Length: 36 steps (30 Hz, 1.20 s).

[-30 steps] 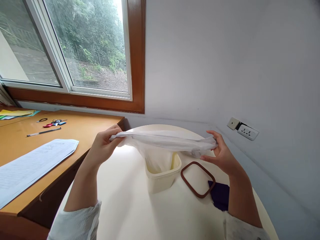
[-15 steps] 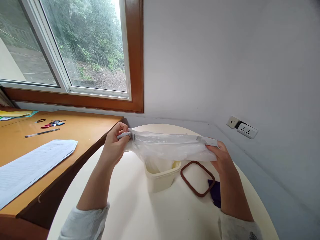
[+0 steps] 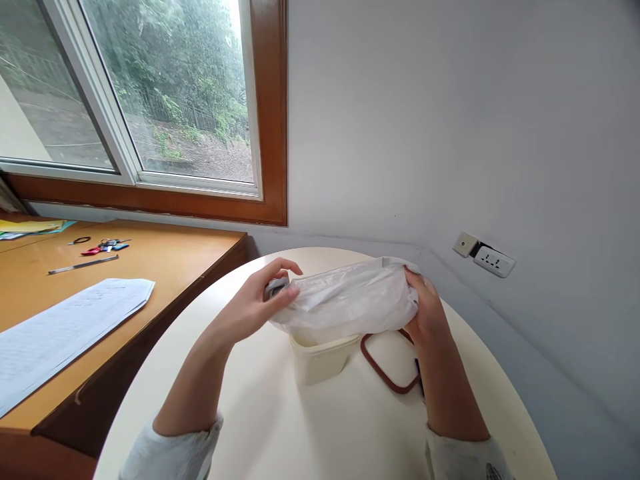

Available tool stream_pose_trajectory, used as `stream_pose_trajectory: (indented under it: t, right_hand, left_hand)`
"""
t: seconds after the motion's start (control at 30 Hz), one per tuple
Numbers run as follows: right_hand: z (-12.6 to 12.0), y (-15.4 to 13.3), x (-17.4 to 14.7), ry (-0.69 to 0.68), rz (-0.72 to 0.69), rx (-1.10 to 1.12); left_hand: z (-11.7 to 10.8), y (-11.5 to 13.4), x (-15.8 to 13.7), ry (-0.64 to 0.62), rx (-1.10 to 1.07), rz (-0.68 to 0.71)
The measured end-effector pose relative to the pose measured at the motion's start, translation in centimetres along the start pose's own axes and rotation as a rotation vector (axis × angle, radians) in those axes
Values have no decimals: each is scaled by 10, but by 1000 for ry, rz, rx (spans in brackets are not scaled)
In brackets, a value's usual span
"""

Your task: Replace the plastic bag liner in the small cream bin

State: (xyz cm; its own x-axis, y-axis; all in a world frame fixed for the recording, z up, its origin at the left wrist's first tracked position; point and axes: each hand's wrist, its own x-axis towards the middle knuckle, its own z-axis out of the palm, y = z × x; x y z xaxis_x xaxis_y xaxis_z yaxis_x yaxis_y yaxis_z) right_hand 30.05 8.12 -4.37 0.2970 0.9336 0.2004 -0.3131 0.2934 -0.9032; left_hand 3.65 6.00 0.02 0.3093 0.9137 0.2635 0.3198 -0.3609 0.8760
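A thin white plastic bag [image 3: 345,297] is stretched between my two hands, bunched and wrinkled, over a cream plastic bin [image 3: 323,363]. Its lower part hangs over the bin's opening and hides most of it. My left hand [image 3: 257,297] holds the bag's left end, with the thumb on the near side and the index finger raised above. My right hand [image 3: 425,303] grips the gathered right end, its fingers partly hidden behind the plastic. Right of the bin lies a brown rounded-square ring [image 3: 383,377], partly covered by the bag and my right hand.
The round white table [image 3: 260,427] carries the bin. A dark blue item [image 3: 419,373] shows beside my right wrist. At left, a wooden desk [image 3: 185,257] holds papers [image 3: 70,333], a pen [image 3: 83,265] and keys [image 3: 107,247]. Wall sockets [image 3: 495,260] are at right.
My hands have come closer together, and the bag has slackened and bunched up. My left hand moved right, the right hand left. The bag now covers more of the bin and ring.
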Motion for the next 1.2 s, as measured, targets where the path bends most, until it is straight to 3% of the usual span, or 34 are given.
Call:
stream_pose_trajectory:
  t: [0.1,0.2,0.43,0.6,0.8,0.9,1.03,1.2]
  right_hand:
    - [-1,-2,-1,-42,-37,-29]
    - [1,-4,-3,-76,-51,-65]
    - [17,-15,-18,-93,-57,-193]
    - [43,-16,-41,-122,-113,-267]
    - [67,-19,-65,-540,-145,-273]
    - [69,-22,-70,-759,-141,-240]
    - [66,-22,-73,-860,-125,-281]
    - [70,-17,-73,-740,-79,-199]
  left_hand:
    - [0,1,-3,-100,152,49]
    - [2,0,-3,-113,162,-2]
    - [11,3,0,171,-76,40]
    - [28,6,2,92,-131,136]
    - [40,15,-3,-138,-280,142]
    - [38,13,-4,-181,-298,127]
    - [34,7,-2,-38,-318,105]
    - [35,2,1,145,-449,73]
